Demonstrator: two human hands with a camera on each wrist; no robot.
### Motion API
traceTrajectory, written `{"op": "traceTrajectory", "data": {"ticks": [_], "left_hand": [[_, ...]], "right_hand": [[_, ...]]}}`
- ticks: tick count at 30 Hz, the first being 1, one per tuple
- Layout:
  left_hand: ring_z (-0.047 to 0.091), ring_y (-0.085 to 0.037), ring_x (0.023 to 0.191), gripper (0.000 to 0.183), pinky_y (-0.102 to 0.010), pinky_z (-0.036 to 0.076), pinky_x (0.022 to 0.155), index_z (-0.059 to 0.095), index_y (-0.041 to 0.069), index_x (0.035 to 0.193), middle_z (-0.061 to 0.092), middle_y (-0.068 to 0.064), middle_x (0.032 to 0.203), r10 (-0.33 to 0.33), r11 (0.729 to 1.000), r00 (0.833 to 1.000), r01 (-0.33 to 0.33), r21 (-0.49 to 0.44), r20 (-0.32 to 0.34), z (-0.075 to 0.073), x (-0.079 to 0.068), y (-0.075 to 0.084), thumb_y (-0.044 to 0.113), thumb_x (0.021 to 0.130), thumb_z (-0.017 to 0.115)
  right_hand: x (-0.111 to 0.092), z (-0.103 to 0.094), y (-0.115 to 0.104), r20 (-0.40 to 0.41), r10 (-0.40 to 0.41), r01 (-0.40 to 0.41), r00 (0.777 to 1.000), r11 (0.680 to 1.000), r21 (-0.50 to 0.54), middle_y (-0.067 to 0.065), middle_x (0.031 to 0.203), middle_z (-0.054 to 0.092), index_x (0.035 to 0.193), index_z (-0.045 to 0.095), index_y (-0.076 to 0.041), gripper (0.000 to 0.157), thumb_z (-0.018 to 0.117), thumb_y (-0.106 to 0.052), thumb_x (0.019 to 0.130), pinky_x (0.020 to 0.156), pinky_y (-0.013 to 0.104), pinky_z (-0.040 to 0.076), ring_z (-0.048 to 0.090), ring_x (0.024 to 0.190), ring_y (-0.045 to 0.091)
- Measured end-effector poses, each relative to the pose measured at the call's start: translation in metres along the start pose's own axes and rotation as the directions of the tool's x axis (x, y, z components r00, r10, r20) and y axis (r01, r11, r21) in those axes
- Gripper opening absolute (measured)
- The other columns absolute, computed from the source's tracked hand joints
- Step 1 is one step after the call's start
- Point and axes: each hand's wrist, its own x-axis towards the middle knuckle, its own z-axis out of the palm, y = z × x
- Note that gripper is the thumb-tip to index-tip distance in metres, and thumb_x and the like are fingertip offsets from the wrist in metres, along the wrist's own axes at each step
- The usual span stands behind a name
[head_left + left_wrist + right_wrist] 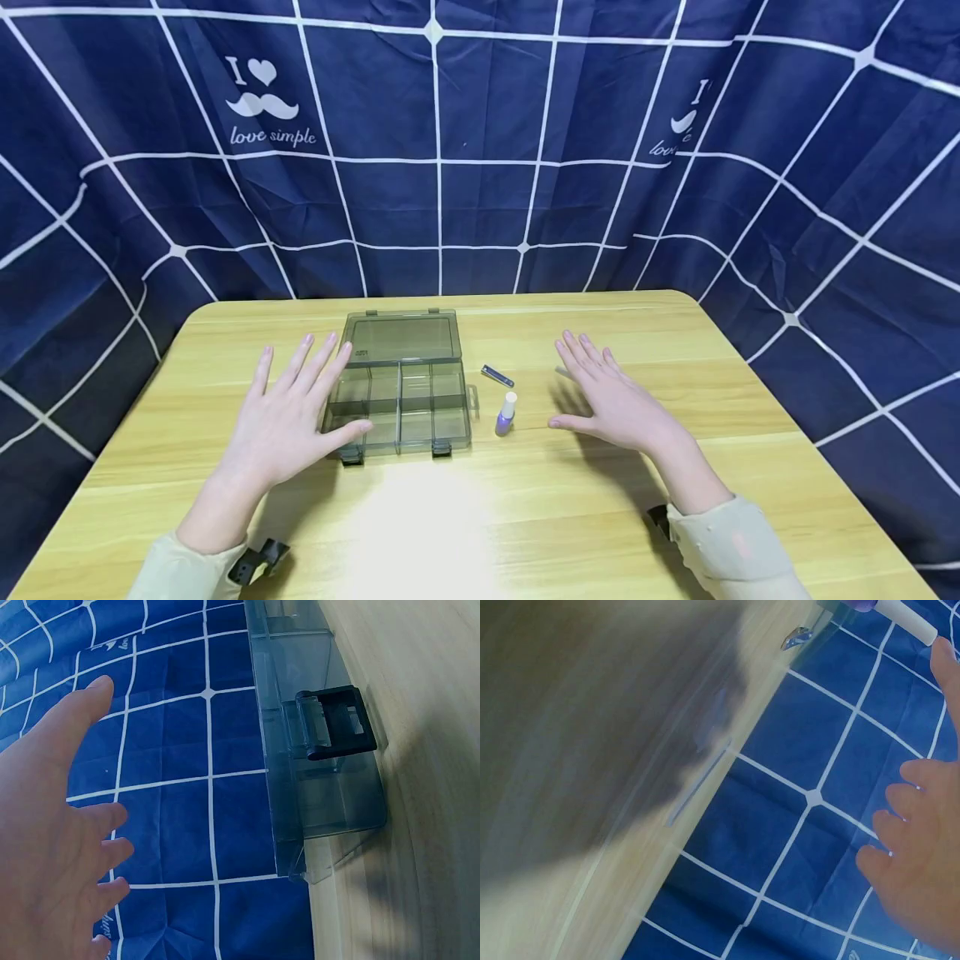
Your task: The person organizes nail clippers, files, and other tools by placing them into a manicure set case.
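Observation:
My left hand (285, 421), fingers spread, hovers over the left side of a clear grey compartment box (400, 404). The box lies with its lid (408, 337) folded back toward the far side and no items in its visible compartments. In the left wrist view a dark latch (341, 722) hangs from the box's front. To the right of the box are a nail clipper (497, 376) and an upright bottle of purple nail polish (504, 421) with a white cap. My right hand (618, 404), fingers extended, hovers over a thin flat strip (697, 784), partly hidden in the head view.
The wooden table (570, 533) has rounded far corners. A dark blue cloth (480, 200) with white grid lines hangs behind it and along both sides. Each wrist wears a black strap mount (258, 560).

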Motion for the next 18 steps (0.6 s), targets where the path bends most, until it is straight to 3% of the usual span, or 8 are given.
{"op": "traceTrajectory", "data": {"ticks": [8, 14, 18], "left_hand": [[0.020, -0.028, 0.143, 0.097, -0.052, -0.001, 0.114, 0.019, 0.024, 0.154, 0.022, -0.002, 0.157, 0.012, 1.000, 0.999, -0.012, -0.007, -0.039, -0.003, 0.001, 0.000, 0.076, 0.078, 0.050], [0.024, -0.028, 0.141, 0.093, -0.049, 0.000, 0.115, 0.023, 0.023, 0.154, 0.029, -0.004, 0.155, 0.013, 0.999, 0.998, -0.015, -0.035, -0.058, -0.006, 0.002, 0.000, 0.072, 0.080, 0.052], [0.028, -0.029, 0.139, 0.091, -0.048, 0.004, 0.115, 0.028, 0.021, 0.152, 0.036, -0.007, 0.151, 0.003, 0.998, 0.996, -0.009, -0.061, -0.086, -0.009, 0.002, -0.001, 0.068, 0.080, 0.056]], "right_hand": [[0.000, -0.003, -0.003, -0.012, -0.002, 0.003, 1.000, 0.997, 0.075, 0.005, 0.160, -0.001, 0.155, 0.002, -0.016, 0.102, 0.052, -0.070, 0.083, 0.115, 0.047, 0.008, -0.005, 0.145, 0.024], [0.000, -0.008, -0.007, -0.023, -0.005, 0.008, 1.000, 0.988, 0.154, 0.001, 0.160, 0.002, 0.155, 0.004, -0.019, 0.097, 0.059, -0.060, 0.086, 0.114, 0.046, 0.015, 0.003, 0.145, 0.024], [0.000, -0.011, -0.012, -0.036, -0.033, 0.039, 0.999, 0.983, 0.178, 0.005, 0.159, 0.010, 0.155, 0.011, -0.016, 0.092, 0.059, -0.056, 0.088, 0.114, 0.046, 0.018, 0.013, 0.144, 0.025]]}}
